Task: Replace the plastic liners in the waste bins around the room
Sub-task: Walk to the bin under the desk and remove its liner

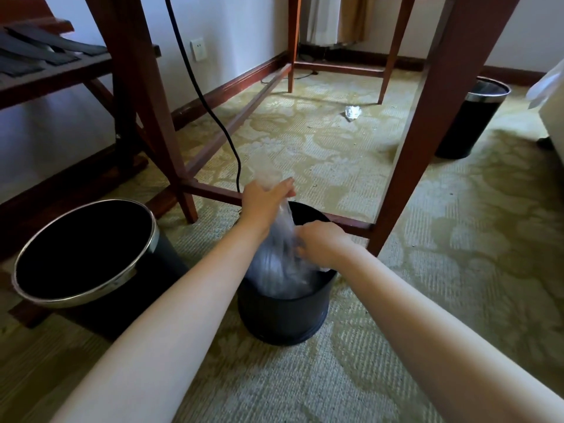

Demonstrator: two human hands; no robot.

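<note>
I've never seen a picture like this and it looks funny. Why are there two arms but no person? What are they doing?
The camera sits on a person's head, looking down, so you see only their arms. The left hand and the right hand both grip a clear plastic bag that hangs into a small black bin on the carpet. One picture cannot tell whether the bag is going in or coming out. A second bin stands to the left, a third bin farther off on the right. A crumpled paper lies under the table.
</note>
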